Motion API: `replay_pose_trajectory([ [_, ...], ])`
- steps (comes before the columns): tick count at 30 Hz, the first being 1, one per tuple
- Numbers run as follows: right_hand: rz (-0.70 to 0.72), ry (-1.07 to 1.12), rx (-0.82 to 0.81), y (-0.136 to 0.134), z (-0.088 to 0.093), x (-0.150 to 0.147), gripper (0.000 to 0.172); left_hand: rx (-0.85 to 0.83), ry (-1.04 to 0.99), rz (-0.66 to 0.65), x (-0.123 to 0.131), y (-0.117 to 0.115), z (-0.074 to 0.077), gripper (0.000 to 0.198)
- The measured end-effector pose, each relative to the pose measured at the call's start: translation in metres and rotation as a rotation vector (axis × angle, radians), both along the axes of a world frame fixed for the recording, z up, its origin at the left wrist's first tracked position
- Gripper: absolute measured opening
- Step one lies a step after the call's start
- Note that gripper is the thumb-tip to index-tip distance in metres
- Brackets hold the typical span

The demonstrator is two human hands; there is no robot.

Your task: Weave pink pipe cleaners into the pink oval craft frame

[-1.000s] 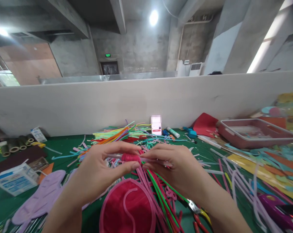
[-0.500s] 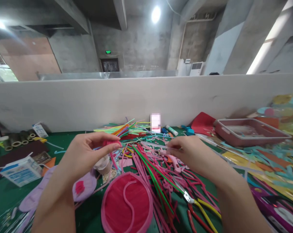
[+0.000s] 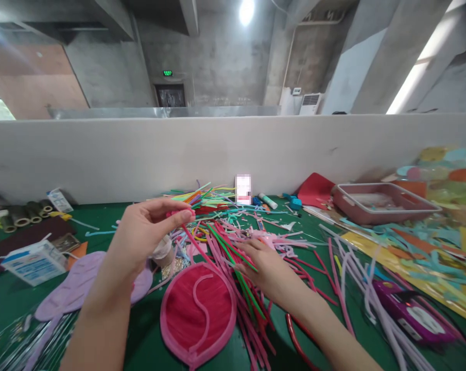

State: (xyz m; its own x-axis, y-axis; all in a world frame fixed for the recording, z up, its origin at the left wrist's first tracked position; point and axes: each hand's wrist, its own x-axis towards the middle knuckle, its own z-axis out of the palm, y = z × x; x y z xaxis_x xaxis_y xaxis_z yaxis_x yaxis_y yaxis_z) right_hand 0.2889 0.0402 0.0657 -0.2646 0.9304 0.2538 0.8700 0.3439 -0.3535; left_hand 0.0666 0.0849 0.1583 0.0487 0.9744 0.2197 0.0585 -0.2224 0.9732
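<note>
My left hand [image 3: 150, 226] is raised left of centre, thumb and fingers pinched on a bright pink pipe cleaner [image 3: 194, 238]. Its bunched end shows at the fingertips, and a length trails down to the right. My right hand [image 3: 261, 263] reaches low over a bundle of pink, red and green pipe cleaners [image 3: 238, 304]. Its fingers are bent down among the stems; what they hold is hidden, though a thin greyish tip pokes out by the thumb. Between my forearms lies a red leaf-shaped panel [image 3: 182, 314] edged in pink, with a curved pink stem on it.
A lilac fuzzy shape [image 3: 72, 288] and a blue-white box [image 3: 35, 263] lie left. A clear cup [image 3: 163, 252] stands beside my left hand. Lilac stems [image 3: 372, 288], a purple device [image 3: 414, 314] and a pink tray [image 3: 383, 206] are right. A white partition [image 3: 202, 154] rises behind.
My right hand has moved down and left from above the pile onto the bundle. The yellow-handled pliers seen earlier are out of sight. My left hand keeps its pinch. The view has shifted slightly.
</note>
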Motion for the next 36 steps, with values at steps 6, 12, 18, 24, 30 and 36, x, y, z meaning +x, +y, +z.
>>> replay_pose_trajectory([
  [6, 0.405, 0.546, 0.331, -0.012, 0.005, -0.032, 0.04, -0.386, -0.535, -0.114, 0.023, 0.005, -0.046, 0.009],
  [12, 0.148, 0.806, 0.331, -0.011, -0.003, -0.038, 0.008, -0.44, -0.546, -0.123, 0.042, -0.002, -0.061, 0.006],
  [18, 0.099, 0.858, 0.34, -0.006, -0.005, -0.028, 0.015, -0.468, -0.548, -0.158, 0.058, -0.003, -0.063, 0.006],
  [24, -0.041, 1.041, 0.312, -0.005, 0.001, -0.012, 0.014, -0.482, -0.47, -0.289, 0.06, -0.012, -0.06, 0.009],
  [30, -0.139, 1.383, 0.169, -0.004, 0.001, 0.0, 0.018, -0.445, -0.294, -0.33, 0.053, -0.026, -0.057, 0.024],
  [36, -0.094, 1.442, 0.088, -0.005, -0.003, -0.001, 0.019, -0.315, -0.158, -0.386, 0.047, -0.031, -0.061, 0.054],
])
